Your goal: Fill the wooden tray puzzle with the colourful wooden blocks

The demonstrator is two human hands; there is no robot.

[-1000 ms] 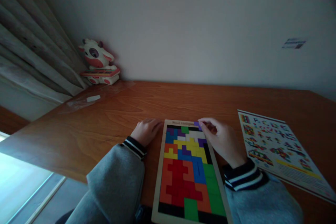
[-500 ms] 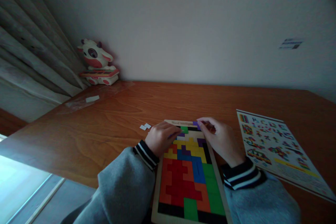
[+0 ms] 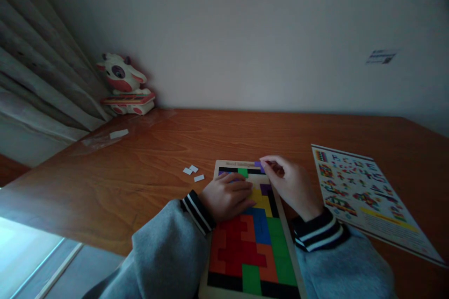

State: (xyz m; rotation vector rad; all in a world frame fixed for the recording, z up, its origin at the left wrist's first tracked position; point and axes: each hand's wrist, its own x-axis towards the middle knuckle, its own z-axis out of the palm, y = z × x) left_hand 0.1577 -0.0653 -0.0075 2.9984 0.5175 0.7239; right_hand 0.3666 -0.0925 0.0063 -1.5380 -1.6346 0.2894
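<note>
Head view: the board [image 3: 234, 163] lies on the table [image 3: 157, 159], filled mostly with coloured pieces; the right hand [image 3: 291, 184] pinches a purple piece [image 3: 257, 164] between thumb and forefinger at its top right corner; the left hand [image 3: 228, 196] lies over its upper left, fingers extended, slightly spread; I note three white pieces [image 3: 199, 178] beside it, left.

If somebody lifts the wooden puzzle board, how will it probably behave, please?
The puzzle board is probably stiff, since its pale frame runs straight. The coloured pieces show seams between them, so some may slide out if it is tilted. Being flat and rectangular, it seems unlikely to roll.
</note>
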